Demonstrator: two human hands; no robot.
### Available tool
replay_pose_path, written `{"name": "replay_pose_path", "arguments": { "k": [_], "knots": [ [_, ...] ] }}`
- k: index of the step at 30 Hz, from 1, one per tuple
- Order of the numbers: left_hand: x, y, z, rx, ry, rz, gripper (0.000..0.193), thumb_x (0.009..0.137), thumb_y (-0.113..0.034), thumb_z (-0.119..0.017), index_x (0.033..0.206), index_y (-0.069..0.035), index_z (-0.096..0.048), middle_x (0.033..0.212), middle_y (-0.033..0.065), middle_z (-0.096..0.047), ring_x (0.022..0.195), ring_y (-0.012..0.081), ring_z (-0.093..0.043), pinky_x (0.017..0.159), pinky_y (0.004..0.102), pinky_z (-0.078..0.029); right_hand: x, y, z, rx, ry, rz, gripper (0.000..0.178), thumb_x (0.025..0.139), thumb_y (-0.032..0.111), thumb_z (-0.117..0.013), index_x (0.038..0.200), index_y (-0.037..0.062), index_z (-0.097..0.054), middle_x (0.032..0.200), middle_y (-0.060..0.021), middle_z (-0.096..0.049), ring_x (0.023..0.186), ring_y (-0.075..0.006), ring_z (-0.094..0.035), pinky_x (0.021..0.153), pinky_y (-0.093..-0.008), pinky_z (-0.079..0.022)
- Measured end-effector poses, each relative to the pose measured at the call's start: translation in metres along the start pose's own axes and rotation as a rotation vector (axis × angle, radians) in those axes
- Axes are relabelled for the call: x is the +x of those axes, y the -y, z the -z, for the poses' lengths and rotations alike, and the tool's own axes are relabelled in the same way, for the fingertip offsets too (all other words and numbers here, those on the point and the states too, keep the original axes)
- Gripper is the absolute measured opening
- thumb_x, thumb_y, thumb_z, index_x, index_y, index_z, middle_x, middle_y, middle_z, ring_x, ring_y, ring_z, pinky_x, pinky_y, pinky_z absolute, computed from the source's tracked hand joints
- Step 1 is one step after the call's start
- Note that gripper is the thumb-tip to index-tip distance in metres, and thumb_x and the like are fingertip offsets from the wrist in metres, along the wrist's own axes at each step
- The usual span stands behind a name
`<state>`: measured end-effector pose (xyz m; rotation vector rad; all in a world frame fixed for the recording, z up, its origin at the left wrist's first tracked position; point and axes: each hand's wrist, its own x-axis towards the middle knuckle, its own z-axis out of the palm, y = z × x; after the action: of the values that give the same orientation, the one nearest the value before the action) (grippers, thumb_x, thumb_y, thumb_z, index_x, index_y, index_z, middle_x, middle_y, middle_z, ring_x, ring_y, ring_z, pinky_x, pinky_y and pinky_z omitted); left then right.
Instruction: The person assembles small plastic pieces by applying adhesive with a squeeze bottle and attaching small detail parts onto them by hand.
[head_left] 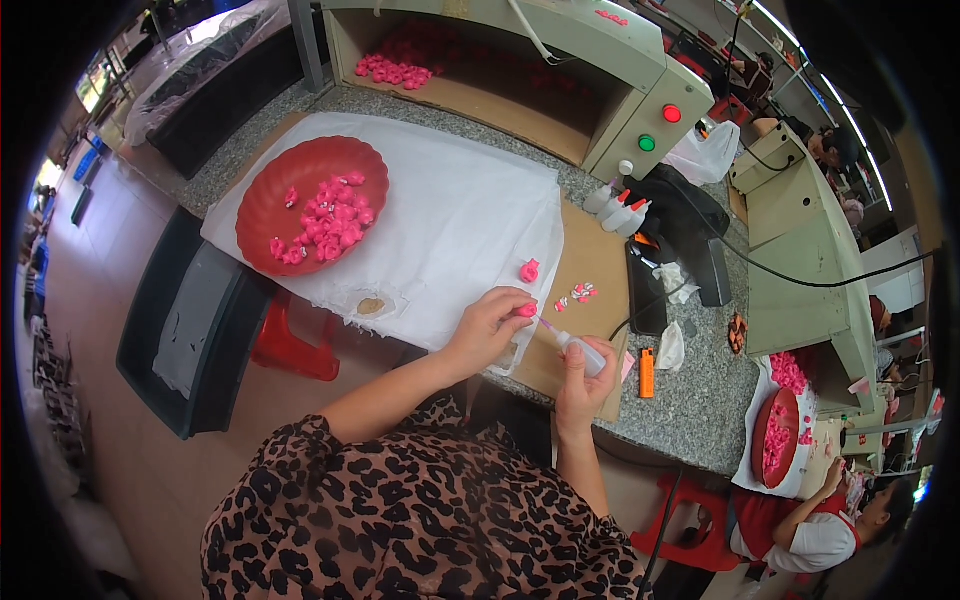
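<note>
My left hand (490, 328) pinches a small pink piece (526, 310) between thumb and fingertips. In my right hand (583, 388) is a small translucent squeeze bottle (585, 356), its narrow purplish nozzle pointing at the pink piece. Whether the tip touches it I cannot tell. Just beyond my left hand, one pink figure (529, 270) lies on the white sheet (450, 210). Several smaller pink and white bits (577, 293) sit on the brown cardboard to the right. At the left, a red scalloped bowl (265, 190) holds a heap of pink pieces (335, 218).
A cabinet with red and green buttons (647, 143) stands behind the sheet, more pink pieces (400, 72) inside. White bottles (622, 213), an orange lighter (647, 372) and a black tray (648, 290) lie right. Dark bin (190, 330) at left. Another person (810, 530) works at far right.
</note>
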<state>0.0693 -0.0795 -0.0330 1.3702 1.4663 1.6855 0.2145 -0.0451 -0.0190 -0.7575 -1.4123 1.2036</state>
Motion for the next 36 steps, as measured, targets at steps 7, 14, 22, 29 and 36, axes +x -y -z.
{"name": "replay_pose_path", "arguments": {
  "k": [7,14,22,29,36],
  "knots": [
    [0.0,0.003,0.0,0.012,0.004,-0.017,0.018,0.076,0.0,-0.052,0.093,0.002,-0.052,0.092,0.0113,-0.053,0.082,0.0199,-0.053,0.07,0.0255,-0.044,0.001,-0.001,0.001,0.021,0.002,-0.02,0.016,0.079,0.008,-0.055,0.089,0.0009,-0.045,0.086,-0.0075,-0.049,0.069,-0.0118,-0.05,0.063,-0.0227,-0.043],
    [0.002,-0.001,0.002,0.081,0.034,-0.031,0.021,0.076,0.0,-0.05,0.097,0.001,-0.051,0.093,0.0123,-0.053,0.085,0.0225,-0.052,0.074,0.027,-0.042,0.003,-0.002,0.002,0.025,-0.003,-0.032,0.016,0.08,0.008,-0.055,0.089,0.0008,-0.044,0.086,-0.0074,-0.049,0.068,-0.0117,-0.05,0.062,-0.0227,-0.043],
    [0.005,0.002,0.009,0.036,0.18,0.092,0.027,0.08,-0.006,-0.046,0.107,-0.003,-0.048,0.098,0.0134,-0.053,0.091,0.0251,-0.05,0.08,0.031,-0.039,0.015,-0.001,0.014,0.126,-0.007,-0.129,0.015,0.078,0.009,-0.056,0.088,0.0015,-0.047,0.083,-0.0064,-0.049,0.064,-0.0111,-0.049,0.059,-0.022,-0.042],
    [0.007,0.003,0.011,0.119,0.246,-0.006,0.027,0.082,-0.008,-0.043,0.108,-0.004,-0.048,0.098,0.0124,-0.052,0.095,0.0264,-0.045,0.084,0.033,-0.034,0.029,0.002,0.025,0.014,0.107,-0.15,0.022,0.078,0.015,-0.058,0.089,-0.0017,-0.047,0.085,-0.0084,-0.049,0.069,-0.0142,-0.053,0.063,-0.0248,-0.045],
    [0.007,0.003,0.011,0.153,0.282,-0.056,0.028,0.081,-0.006,-0.043,0.108,-0.004,-0.048,0.096,0.0113,-0.052,0.092,0.0266,-0.044,0.082,0.0331,-0.034,0.031,0.006,0.024,-0.048,0.148,-0.177,0.023,0.078,0.016,-0.058,0.089,-0.002,-0.047,0.086,-0.0086,-0.049,0.071,-0.0142,-0.053,0.063,-0.025,-0.045]
  ]
}}
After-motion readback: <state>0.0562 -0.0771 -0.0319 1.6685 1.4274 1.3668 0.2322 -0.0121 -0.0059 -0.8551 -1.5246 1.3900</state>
